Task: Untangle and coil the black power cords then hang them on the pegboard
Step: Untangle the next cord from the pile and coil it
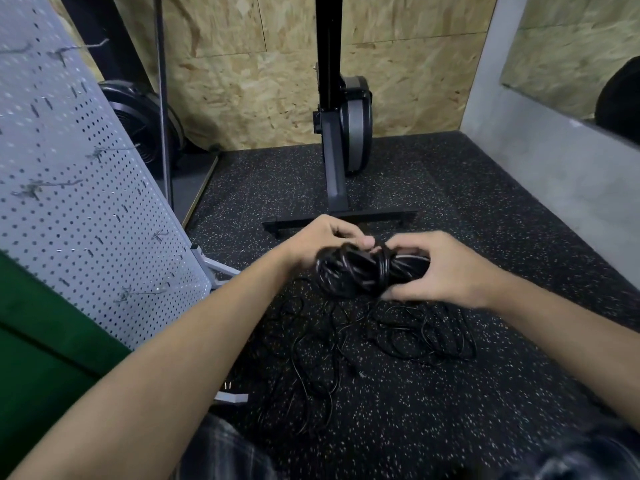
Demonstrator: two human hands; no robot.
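The cord bundle (360, 271) is black and thick, wound in many tight loops, with a few turns wrapped across its middle. It is held in the air above the speckled floor (485, 393), between both hands. Under it, loose cords (422, 336) lie on the floor in a thin tangled heap. The pegboard (86, 202) stands at the left, with hooks (52, 187) sticking out of it. A black machine stand (337, 216) is just behind the hands, and a grey wall (554, 188) closes the right side; open floor runs from the loose cords to this wall. The left hand (322, 240) grips the left end of the bundle with curled fingers. The right hand (446, 268) holds the right end, its fingers curled around it.
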